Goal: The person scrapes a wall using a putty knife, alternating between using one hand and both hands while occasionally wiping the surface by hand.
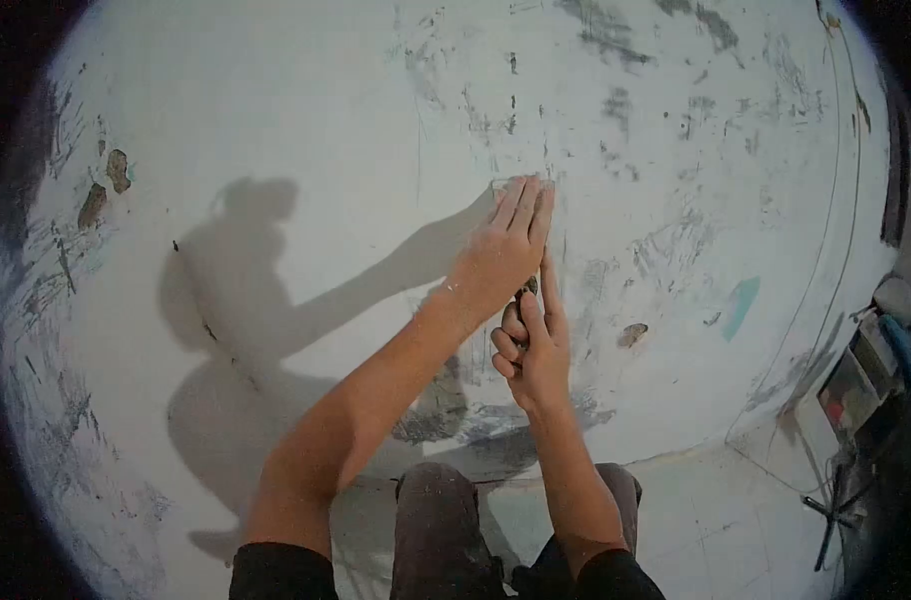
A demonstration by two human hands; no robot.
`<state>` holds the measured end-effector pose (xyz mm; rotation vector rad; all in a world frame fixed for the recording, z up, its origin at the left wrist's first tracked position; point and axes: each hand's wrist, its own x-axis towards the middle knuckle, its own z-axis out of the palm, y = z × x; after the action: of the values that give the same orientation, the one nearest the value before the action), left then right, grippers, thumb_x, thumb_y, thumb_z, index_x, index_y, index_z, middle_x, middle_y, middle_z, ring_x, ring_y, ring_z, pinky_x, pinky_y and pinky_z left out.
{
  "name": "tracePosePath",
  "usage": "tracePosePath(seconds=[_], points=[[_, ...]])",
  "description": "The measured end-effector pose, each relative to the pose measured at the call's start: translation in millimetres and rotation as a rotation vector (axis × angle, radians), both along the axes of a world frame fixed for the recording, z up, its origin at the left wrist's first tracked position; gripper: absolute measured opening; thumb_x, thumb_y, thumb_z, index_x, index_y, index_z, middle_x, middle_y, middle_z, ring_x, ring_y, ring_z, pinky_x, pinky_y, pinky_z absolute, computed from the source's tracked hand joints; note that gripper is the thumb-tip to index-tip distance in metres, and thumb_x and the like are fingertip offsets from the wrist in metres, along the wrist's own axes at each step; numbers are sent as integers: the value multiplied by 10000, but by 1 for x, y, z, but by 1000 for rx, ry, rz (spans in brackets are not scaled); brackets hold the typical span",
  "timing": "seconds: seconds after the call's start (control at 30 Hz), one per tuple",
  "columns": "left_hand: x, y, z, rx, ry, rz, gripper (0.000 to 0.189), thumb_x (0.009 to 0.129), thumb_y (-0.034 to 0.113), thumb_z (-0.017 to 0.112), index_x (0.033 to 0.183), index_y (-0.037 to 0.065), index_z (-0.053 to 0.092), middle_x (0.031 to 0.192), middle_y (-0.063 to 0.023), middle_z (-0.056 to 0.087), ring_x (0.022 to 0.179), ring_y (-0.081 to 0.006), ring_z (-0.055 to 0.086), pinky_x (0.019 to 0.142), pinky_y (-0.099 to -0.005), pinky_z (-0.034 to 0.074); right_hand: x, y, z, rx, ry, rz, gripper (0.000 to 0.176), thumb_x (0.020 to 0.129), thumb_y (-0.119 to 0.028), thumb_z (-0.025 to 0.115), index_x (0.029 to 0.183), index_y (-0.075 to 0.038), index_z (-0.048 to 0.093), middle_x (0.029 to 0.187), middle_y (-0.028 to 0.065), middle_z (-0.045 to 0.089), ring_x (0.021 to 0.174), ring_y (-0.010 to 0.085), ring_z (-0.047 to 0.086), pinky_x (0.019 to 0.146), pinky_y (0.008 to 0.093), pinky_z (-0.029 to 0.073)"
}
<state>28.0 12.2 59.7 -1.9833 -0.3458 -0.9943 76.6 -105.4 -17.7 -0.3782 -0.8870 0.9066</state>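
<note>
My right hand (538, 355) is closed around the dark handle of a scraper (529, 287), its index finger stretched up along the tool. Only a bit of the handle shows between my hands. My left hand (508, 235) lies over the blade with its fingers straight and pressed flat toward the wall. Thin corners of the blade peek out beside the fingertips, against the white wall (356, 130). The rest of the blade is hidden under the left hand.
Grey scuffs and chipped spots cover the wall, including a brown hole (633, 335) to the right and a pale green patch (742, 308). The tiled floor (686, 510) lies below. At the right stand a cluttered shelf (851, 390) and a black-legged stand (833, 515).
</note>
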Motion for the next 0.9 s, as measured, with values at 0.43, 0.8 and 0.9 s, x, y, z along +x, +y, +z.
tracePosePath(seconds=[0.43, 0.8, 0.9], points=[[7, 3, 26, 49, -9, 37, 685, 870, 102, 601, 1477, -109, 367, 1501, -276, 429, 1433, -396, 397, 1190, -428, 370, 5, 14, 26, 29, -11, 5, 601, 1106, -208, 436, 1641, -244, 165, 632, -73, 284, 470, 43, 252, 395, 227, 207], [6, 2, 13, 18, 7, 13, 680, 854, 98, 622, 1465, -96, 397, 1491, -281, 439, 1390, -391, 452, 1163, -407, 401, 5, 10, 13, 40, 11, 20, 608, 1098, -178, 439, 1641, -212, 166, 657, -63, 323, 480, 37, 276, 388, 209, 233], [2, 3, 14, 66, 30, 30, 663, 861, 167, 634, 1433, -110, 444, 1445, -290, 485, 1408, -413, 423, 1170, -432, 383, 1, 5, 14, 48, 30, 38, 601, 1101, -173, 427, 1641, -208, 166, 657, -65, 319, 474, 37, 266, 389, 210, 226]])
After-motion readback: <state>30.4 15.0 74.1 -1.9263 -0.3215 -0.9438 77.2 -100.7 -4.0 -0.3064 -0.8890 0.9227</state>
